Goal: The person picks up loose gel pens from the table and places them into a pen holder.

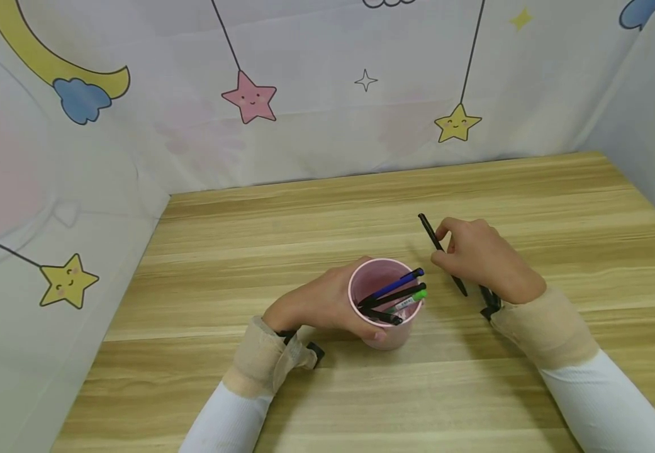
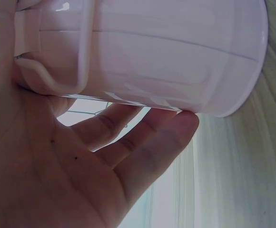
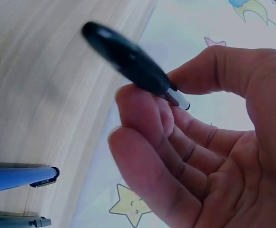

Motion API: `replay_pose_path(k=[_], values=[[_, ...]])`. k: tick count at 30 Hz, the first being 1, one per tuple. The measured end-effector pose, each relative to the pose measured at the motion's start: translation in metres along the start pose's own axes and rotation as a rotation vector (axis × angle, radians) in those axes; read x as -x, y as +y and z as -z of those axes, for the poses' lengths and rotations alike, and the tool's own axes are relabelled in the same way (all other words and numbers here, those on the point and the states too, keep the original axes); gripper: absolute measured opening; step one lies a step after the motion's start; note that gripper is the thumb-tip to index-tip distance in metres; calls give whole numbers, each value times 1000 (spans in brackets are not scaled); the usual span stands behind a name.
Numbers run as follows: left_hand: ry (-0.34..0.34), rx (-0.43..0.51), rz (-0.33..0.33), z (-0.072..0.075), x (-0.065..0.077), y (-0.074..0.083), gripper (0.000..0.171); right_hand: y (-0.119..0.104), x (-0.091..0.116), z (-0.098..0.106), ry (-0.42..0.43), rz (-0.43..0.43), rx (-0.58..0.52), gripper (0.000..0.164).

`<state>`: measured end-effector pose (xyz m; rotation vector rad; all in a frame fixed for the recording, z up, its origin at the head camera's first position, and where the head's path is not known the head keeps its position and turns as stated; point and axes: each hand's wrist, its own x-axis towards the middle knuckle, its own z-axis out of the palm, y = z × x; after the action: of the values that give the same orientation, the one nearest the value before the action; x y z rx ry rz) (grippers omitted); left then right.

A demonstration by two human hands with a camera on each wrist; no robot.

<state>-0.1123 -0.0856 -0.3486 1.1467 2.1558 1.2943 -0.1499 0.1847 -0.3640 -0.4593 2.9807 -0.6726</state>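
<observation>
A pink cup [image 1: 396, 338] stands on the wooden table, held around its side by my left hand [image 1: 330, 301]. The left wrist view shows the fingers against the wall of the pink cup [image 2: 176, 57], near a raised loop on it. Inside lean a blue pen [image 1: 389, 287], a green-topped pen [image 1: 416, 297] and black pens [image 1: 384, 316]. To the right of the cup, my right hand [image 1: 482, 255] pinches a black pen [image 1: 429, 230] between thumb and fingers. In the right wrist view this black pen [image 3: 123, 57] is tilted, one end toward the camera.
The wood-grain table [image 1: 236, 251] extends around both hands. A white cloth [image 1: 316, 145] printed with stars and a moon hangs behind it and along the sides. Straps with small black devices [image 1: 316, 354] wrap both wrists.
</observation>
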Motion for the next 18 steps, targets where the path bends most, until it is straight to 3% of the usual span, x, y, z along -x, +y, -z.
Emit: replay_pose_path(k=[18], values=[[5, -16, -10, -1, 2, -1, 81, -6, 1, -2, 66, 13, -59, 29]])
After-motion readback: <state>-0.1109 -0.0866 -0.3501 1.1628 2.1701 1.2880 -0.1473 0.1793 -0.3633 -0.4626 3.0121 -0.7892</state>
